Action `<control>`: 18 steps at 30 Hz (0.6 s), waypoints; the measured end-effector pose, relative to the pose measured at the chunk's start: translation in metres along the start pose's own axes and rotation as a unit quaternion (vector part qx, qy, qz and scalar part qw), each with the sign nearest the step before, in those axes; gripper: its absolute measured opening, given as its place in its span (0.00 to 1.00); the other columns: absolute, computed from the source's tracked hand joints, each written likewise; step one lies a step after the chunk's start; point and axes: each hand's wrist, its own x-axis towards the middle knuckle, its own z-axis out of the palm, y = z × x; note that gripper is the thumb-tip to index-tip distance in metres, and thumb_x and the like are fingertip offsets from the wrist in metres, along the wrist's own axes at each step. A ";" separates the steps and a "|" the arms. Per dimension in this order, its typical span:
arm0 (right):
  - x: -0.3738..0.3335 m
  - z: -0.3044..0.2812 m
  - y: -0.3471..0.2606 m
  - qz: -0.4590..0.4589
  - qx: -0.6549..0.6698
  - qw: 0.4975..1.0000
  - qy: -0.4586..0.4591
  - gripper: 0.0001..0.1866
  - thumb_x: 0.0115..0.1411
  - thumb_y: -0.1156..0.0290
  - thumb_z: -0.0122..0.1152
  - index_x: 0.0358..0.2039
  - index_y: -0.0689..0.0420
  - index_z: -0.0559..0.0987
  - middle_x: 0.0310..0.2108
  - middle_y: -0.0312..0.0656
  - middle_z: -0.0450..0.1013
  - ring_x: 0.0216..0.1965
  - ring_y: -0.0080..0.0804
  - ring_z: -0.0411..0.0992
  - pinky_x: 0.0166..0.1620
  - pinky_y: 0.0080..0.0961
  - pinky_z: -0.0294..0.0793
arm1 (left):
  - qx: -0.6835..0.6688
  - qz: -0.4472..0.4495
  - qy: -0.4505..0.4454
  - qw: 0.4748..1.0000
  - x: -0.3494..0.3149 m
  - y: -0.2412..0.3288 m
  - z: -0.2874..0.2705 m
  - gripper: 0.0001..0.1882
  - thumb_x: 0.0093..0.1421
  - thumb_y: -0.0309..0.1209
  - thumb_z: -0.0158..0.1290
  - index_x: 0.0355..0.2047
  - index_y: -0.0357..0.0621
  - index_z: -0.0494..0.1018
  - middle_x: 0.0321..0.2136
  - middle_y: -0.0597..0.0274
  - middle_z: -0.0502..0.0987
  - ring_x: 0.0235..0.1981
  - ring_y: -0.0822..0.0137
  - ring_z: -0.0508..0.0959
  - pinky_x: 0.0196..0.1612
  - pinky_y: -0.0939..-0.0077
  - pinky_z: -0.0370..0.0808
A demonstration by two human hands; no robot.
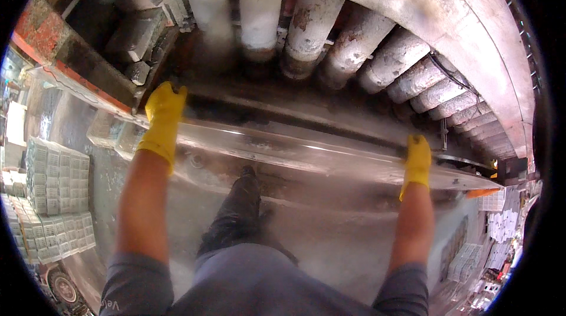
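My left hand (pixel 166 109), in a yellow rubber glove, is closed at the left end of a long shiny metal panel (pixel 295 154). Farther along to the right, my right hand (pixel 417 160), gloved the same way, is curled over the panel's upper edge. The panel runs across in front of my body, below a row of thick, frost-whitened cylinders (pixel 257 15). Between the cylinders and the panel lies a dark, misty gap. My fingertips are turned away, so their exact hold is hidden.
Above, a broad pale curved beam (pixel 460 15) frames the machine. An orange-edged metal frame (pixel 76 62) stands at left, beside a grey block (pixel 138 33). Stacked pale plastic crates (pixel 59 177) are on the left; more crates (pixel 466 262) lie at right. Mist hangs over the wet floor (pixel 330 233).
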 end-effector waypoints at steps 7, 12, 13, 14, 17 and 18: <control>-0.017 -0.006 0.000 -0.012 -0.001 1.000 0.000 0.24 0.62 0.48 0.58 0.48 0.54 0.81 0.48 0.48 0.80 0.50 0.51 0.77 0.50 0.42 0.75 | 0.011 -0.005 0.003 1.000 -0.008 -0.009 0.002 0.31 0.59 0.57 0.55 0.54 0.48 0.76 0.52 0.49 0.79 0.55 0.47 0.77 0.56 0.53 0.73; -0.040 -0.005 0.017 -0.032 -0.007 0.999 0.028 0.24 0.63 0.48 0.58 0.48 0.55 0.81 0.47 0.48 0.80 0.49 0.51 0.77 0.50 0.42 0.75 | -0.018 0.011 -0.022 1.000 -0.025 -0.022 -0.003 0.31 0.60 0.56 0.55 0.55 0.48 0.75 0.53 0.51 0.78 0.54 0.47 0.77 0.56 0.52 0.73; -0.042 -0.003 0.019 -0.024 -0.002 0.999 0.023 0.24 0.63 0.48 0.58 0.48 0.55 0.81 0.47 0.48 0.80 0.49 0.51 0.77 0.50 0.42 0.75 | -0.013 0.012 -0.010 1.000 -0.026 -0.028 -0.001 0.30 0.60 0.55 0.55 0.54 0.49 0.75 0.53 0.51 0.79 0.54 0.47 0.77 0.56 0.53 0.73; -0.048 -0.007 0.016 -0.015 0.002 1.000 0.020 0.25 0.63 0.48 0.57 0.48 0.56 0.81 0.47 0.48 0.80 0.49 0.51 0.77 0.50 0.42 0.75 | -0.009 0.013 0.003 1.000 -0.030 -0.032 0.002 0.30 0.60 0.55 0.55 0.54 0.49 0.76 0.52 0.51 0.79 0.54 0.47 0.78 0.56 0.53 0.73; -0.070 -0.020 0.006 0.027 0.030 0.999 -0.008 0.25 0.63 0.48 0.57 0.48 0.56 0.81 0.48 0.50 0.79 0.49 0.51 0.77 0.51 0.42 0.75 | 0.000 0.007 0.009 1.000 -0.041 -0.038 0.002 0.30 0.60 0.55 0.55 0.54 0.49 0.75 0.52 0.51 0.79 0.54 0.47 0.78 0.56 0.53 0.73; -0.073 -0.019 0.013 0.015 0.015 1.000 0.002 0.25 0.63 0.48 0.57 0.48 0.56 0.81 0.48 0.50 0.79 0.48 0.50 0.78 0.50 0.41 0.75 | 0.003 0.004 0.005 1.000 -0.045 -0.038 0.000 0.30 0.60 0.55 0.55 0.55 0.49 0.75 0.52 0.51 0.79 0.54 0.47 0.78 0.56 0.54 0.73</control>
